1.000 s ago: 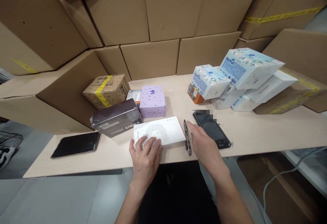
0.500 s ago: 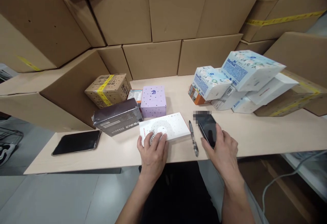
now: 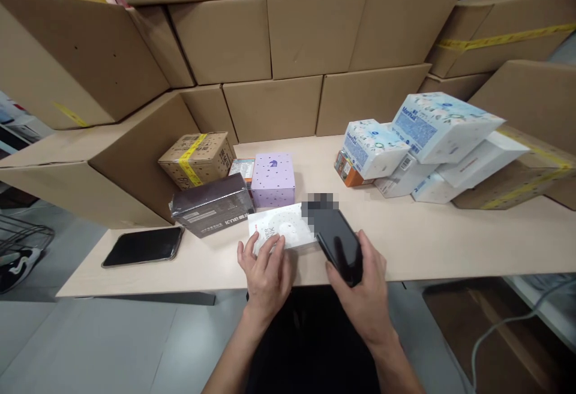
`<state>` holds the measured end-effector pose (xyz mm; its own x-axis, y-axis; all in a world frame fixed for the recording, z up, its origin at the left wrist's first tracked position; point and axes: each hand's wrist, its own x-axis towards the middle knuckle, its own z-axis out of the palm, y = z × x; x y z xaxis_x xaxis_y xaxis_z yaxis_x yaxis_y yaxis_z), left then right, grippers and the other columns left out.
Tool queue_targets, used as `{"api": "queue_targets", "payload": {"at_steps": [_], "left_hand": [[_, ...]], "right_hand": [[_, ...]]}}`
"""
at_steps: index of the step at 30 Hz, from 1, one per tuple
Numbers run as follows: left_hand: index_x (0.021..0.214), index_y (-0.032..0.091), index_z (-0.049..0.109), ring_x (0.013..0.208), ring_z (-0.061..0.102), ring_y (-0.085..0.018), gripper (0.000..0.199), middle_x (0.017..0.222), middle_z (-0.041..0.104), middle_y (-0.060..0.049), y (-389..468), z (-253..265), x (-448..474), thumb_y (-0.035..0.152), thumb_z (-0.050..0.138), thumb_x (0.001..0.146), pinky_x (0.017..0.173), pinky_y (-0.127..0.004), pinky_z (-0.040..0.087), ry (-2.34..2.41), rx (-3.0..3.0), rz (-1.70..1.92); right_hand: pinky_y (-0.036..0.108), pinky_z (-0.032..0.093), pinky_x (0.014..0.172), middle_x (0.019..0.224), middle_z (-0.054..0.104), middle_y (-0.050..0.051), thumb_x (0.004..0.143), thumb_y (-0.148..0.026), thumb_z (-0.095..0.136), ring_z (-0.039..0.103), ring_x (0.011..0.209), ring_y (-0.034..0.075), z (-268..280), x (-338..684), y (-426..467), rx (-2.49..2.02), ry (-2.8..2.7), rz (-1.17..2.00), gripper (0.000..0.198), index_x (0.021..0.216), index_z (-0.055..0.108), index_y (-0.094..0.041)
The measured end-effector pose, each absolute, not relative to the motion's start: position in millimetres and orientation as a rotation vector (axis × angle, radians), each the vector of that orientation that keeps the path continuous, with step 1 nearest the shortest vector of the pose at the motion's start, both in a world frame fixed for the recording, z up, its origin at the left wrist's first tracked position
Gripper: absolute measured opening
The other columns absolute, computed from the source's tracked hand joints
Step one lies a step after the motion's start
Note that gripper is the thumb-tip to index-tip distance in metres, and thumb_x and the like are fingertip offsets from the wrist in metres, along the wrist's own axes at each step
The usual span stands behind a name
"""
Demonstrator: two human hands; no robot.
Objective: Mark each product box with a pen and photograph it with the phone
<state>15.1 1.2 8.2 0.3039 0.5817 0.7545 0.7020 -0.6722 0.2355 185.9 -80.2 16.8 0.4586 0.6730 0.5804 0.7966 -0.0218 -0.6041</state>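
Observation:
My right hand (image 3: pixel 364 298) grips a black phone-like handheld device (image 3: pixel 338 243) by its lower end, thumb on one side and fingers on the other. It is held tilted over the right part of a flat white box (image 3: pixel 294 221). The box, printed with "BANK" lettering, lies on the table, and the device hides its right end. Resting on its near left edge are the spread fingertips of my left hand (image 3: pixel 269 274), which is open and not wrapped round it. A pixelated patch covers the top of the device.
Behind the white box stand a purple box (image 3: pixel 272 179), a dark shrink-wrapped box (image 3: pixel 213 205) and a taped carton (image 3: pixel 197 157). A second phone (image 3: pixel 143 246) lies at left. Tissue packs (image 3: pixel 445 124) are piled at right. Stacked cardboard boxes (image 3: pixel 274 109) wall the table's back.
My right hand has lifted the black device off the table and carried it left, over the white box. The pen there is now hidden. My left hand stays at the box with its fingers slightly shifted.

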Motion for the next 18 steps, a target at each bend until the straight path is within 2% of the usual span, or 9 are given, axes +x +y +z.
{"api": "queue_targets", "payload": {"at_steps": [5, 12, 18], "left_hand": [[0.133, 0.019, 0.056, 0.134, 0.041, -0.037, 0.049, 0.122, 0.066, -0.012, 0.8, 4.5, 11.7, 0.01, 0.059, 0.085, 0.111, -0.062, 0.024, -1.242, -2.459, -1.342], [0.137, 0.02, 0.052, 0.135, 0.039, -0.037, 0.053, 0.125, 0.064, -0.012, 2.1, 5.6, 11.2, 0.01, 0.057, 0.085, 0.11, -0.061, 0.026, -1.261, -2.498, -1.306], [0.138, 0.023, 0.051, 0.136, 0.039, -0.037, 0.057, 0.127, 0.064, -0.011, 2.6, 8.2, 10.8, 0.01, 0.057, 0.083, 0.11, -0.061, 0.028, -1.263, -2.551, -1.314]], "right_hand": [[0.056, 0.048, 0.101, 0.137, 0.052, 0.017, 0.086, -0.026, 0.067, 0.049, 0.128, 0.031, 8.7, 155.2, -67.4, -1.597, -1.344, -0.224, 0.08, 0.155, 0.026, -0.022], [0.062, 0.047, 0.099, 0.136, 0.053, 0.02, 0.085, -0.029, 0.069, 0.051, 0.126, 0.035, -5.5, 146.2, -59.9, -1.599, -1.368, -0.26, 0.081, 0.154, 0.028, -0.019], [0.062, 0.047, 0.1, 0.137, 0.052, 0.019, 0.085, -0.027, 0.068, 0.05, 0.127, 0.034, -5.2, 147.9, -60.0, -1.592, -1.381, -0.237, 0.082, 0.154, 0.026, -0.021]]}}
